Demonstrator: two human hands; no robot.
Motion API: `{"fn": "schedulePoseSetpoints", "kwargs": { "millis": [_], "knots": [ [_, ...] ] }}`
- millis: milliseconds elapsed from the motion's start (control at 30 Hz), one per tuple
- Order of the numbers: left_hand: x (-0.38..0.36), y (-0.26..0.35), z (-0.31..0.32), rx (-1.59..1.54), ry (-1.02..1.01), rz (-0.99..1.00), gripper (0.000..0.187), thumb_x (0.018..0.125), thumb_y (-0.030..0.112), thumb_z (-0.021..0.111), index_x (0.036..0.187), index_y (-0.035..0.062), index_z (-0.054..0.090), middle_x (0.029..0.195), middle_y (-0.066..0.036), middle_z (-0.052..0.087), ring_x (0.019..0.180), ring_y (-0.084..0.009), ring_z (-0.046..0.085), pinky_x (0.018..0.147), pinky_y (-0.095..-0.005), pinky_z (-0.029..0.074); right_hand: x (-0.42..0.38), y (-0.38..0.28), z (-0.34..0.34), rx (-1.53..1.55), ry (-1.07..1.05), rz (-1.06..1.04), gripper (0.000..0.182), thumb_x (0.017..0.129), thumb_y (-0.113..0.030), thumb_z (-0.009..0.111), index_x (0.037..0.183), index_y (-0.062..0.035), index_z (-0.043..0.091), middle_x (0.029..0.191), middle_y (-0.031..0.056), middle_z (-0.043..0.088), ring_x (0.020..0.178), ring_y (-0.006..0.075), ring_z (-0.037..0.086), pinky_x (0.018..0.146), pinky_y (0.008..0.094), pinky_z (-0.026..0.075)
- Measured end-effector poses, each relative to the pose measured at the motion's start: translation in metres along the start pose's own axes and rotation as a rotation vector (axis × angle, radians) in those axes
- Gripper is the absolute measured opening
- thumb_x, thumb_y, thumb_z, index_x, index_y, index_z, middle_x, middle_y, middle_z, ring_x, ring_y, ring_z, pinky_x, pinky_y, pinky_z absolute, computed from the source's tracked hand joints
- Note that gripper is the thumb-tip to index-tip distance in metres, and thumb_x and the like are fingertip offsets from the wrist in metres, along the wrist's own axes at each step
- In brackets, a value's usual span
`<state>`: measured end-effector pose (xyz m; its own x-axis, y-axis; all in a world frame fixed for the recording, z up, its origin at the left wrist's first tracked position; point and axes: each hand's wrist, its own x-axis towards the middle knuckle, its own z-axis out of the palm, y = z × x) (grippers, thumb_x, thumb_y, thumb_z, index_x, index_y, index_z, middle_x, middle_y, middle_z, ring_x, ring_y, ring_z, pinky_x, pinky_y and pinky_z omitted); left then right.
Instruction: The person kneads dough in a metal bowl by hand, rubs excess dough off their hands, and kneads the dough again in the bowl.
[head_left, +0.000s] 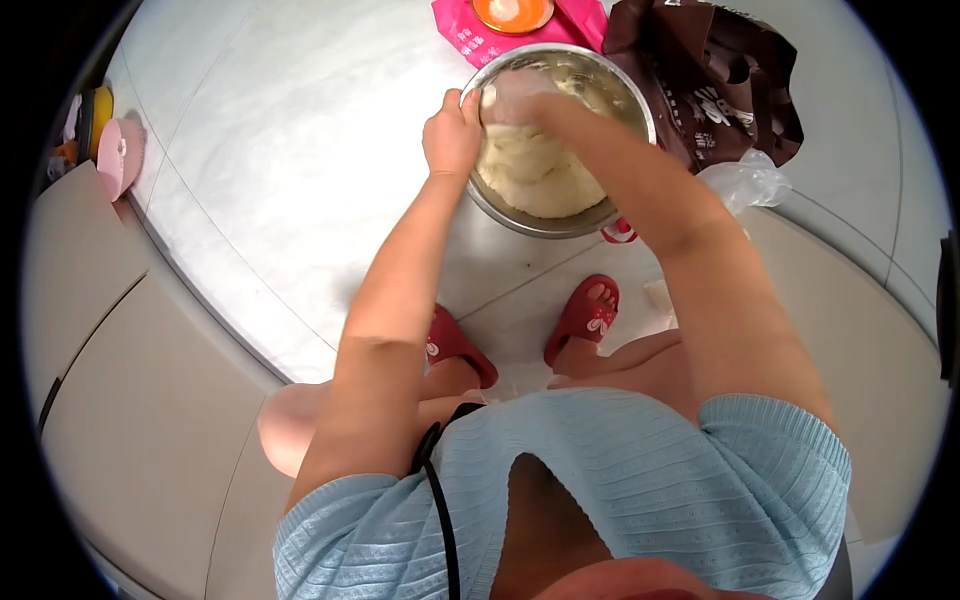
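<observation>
A round metal bowl (560,233) stands on the floor, with a pale, soft mass of dough (548,188) inside. My left hand (454,136) is closed on the bowl's left rim, fingers over the edge. Inside the bowl, my right hand (520,98) is on the upper left part of the dough. It is smeared by motion, so its fingers cannot be made out. Bits of dough stick to the bowl's inner wall.
Behind the bowl, an orange dish (513,12) rests on a pink bag (463,30). A dark brown bag (740,70) and a clear plastic bag (748,182) lie at the right. Red slippers (583,318) are below; a pink basin (122,158) is far left. Cabinets flank both sides.
</observation>
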<state>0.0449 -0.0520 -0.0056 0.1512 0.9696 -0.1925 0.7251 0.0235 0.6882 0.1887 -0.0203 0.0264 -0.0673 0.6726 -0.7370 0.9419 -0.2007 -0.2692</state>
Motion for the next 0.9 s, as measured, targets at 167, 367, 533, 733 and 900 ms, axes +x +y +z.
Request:
{"fn": "schedulePoseSetpoints", "kwargs": {
  "millis": [167, 367, 533, 733, 900],
  "knots": [
    [-0.005, 0.014, -0.008, 0.128, -0.032, -0.124, 0.039, 0.096, 0.045, 0.043, 0.096, 0.0096, 0.059, 0.077, -0.022, 0.066, 0.075, -0.0433, 0.064, 0.067, -0.0520, 0.050, -0.059, 0.001, 0.035, -0.200, 0.230, -0.417, 0.027, 0.077, -0.026, 0.062, 0.100, -0.0128, 0.067, 0.101, 0.0099, 0.065, 0.105, 0.0282, 0.057, 0.093, 0.0408, 0.042],
    [-0.006, 0.012, -0.007, 0.088, -0.050, -0.118, 0.038, 0.096, 0.045, 0.044, 0.097, 0.0101, 0.058, 0.077, -0.022, 0.066, 0.075, -0.0428, 0.064, 0.066, -0.0517, 0.050, -0.127, 0.021, 0.059, -0.397, 0.312, -0.366, 0.022, 0.076, -0.019, 0.058, 0.095, -0.0128, 0.068, 0.102, 0.0111, 0.064, 0.101, 0.0265, 0.058, 0.086, 0.0416, 0.045],
    [-0.007, 0.006, -0.003, 0.103, -0.021, -0.097, 0.036, 0.096, 0.043, 0.046, 0.097, 0.0094, 0.059, 0.072, -0.021, 0.065, 0.070, -0.0430, 0.063, 0.063, -0.0512, 0.050, -0.085, 0.025, 0.091, -0.295, 0.088, -0.195, 0.019, 0.078, -0.017, 0.058, 0.089, -0.0114, 0.071, 0.093, 0.0099, 0.069, 0.092, 0.0272, 0.066, 0.076, 0.0395, 0.051],
    [-0.007, -0.002, 0.001, 0.019, 0.022, -0.053, 0.033, 0.095, 0.039, 0.048, 0.096, 0.0081, 0.059, 0.068, -0.022, 0.063, 0.066, -0.0433, 0.062, 0.060, -0.0515, 0.048, -0.021, 0.000, 0.101, -0.346, -0.010, 0.037, 0.023, 0.082, -0.017, 0.057, 0.098, -0.0159, 0.073, 0.103, 0.0101, 0.070, 0.098, 0.0266, 0.066, 0.080, 0.0377, 0.052],
    [-0.004, 0.001, -0.001, -0.011, 0.028, -0.006, 0.033, 0.095, 0.039, 0.048, 0.095, 0.0083, 0.059, 0.069, -0.023, 0.063, 0.066, -0.0433, 0.062, 0.060, -0.0525, 0.048, -0.040, 0.001, 0.073, -0.386, 0.023, 0.054, 0.025, 0.082, -0.017, 0.058, 0.103, -0.0145, 0.072, 0.111, 0.0107, 0.067, 0.104, 0.0284, 0.064, 0.085, 0.0380, 0.051]
  ]
}}
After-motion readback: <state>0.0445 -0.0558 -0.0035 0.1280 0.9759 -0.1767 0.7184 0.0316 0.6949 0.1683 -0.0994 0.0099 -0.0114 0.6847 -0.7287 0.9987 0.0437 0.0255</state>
